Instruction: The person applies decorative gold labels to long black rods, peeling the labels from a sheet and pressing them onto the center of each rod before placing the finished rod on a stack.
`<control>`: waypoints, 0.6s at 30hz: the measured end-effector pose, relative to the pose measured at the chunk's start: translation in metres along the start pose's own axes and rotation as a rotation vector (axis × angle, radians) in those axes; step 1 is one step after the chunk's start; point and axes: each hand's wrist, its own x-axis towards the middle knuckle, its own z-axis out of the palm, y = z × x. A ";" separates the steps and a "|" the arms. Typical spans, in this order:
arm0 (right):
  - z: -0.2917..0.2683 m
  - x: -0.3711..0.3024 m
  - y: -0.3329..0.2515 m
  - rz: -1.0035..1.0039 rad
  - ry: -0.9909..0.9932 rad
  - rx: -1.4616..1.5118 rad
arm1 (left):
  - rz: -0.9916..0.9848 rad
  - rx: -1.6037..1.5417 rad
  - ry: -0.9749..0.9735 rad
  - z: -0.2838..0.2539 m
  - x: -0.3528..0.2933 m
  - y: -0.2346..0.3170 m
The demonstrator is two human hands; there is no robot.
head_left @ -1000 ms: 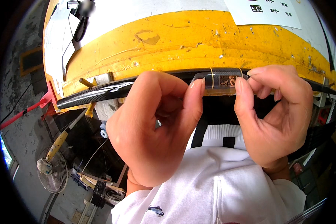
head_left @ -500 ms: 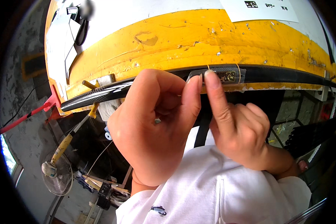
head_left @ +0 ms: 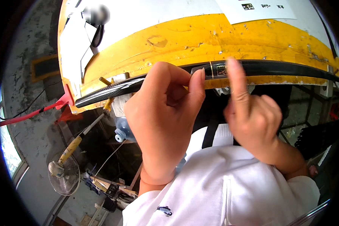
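Observation:
A long black tube with a carbon-like weave lies across the front edge of the table. On its middle sits a small dark decal with gold marks, under clear film. Thumb and forefinger of my left hand pinch the film's left end at the tube. My right hand has its index finger stretched up over the decal's right side, its other fingers curled and nothing held. That fingertip is blurred, so I cannot tell whether it touches the tube.
Yellow pegs stand by the tube's left part on the yellow-edged table. White printed paper lies at the back. At left are a red bar, a bluish bottle below the table and a standing fan.
My right index finger has moved to the right across the decal, uncovering its left part. My left hand keeps its pinch on the film. The whole view has shifted slightly.

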 end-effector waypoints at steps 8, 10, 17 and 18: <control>-0.048 0.006 0.066 0.027 0.273 -0.088 | 0.666 0.719 0.183 -0.024 -0.001 0.017; -0.068 -0.002 0.079 0.058 0.333 -0.088 | 0.635 0.703 0.003 -0.036 -0.017 0.035; -0.090 -0.030 0.103 0.382 0.754 0.953 | 0.575 0.262 -0.563 0.009 -0.059 0.031; -0.095 -0.042 0.089 0.516 0.581 1.208 | 0.545 0.158 -0.612 0.018 -0.068 0.029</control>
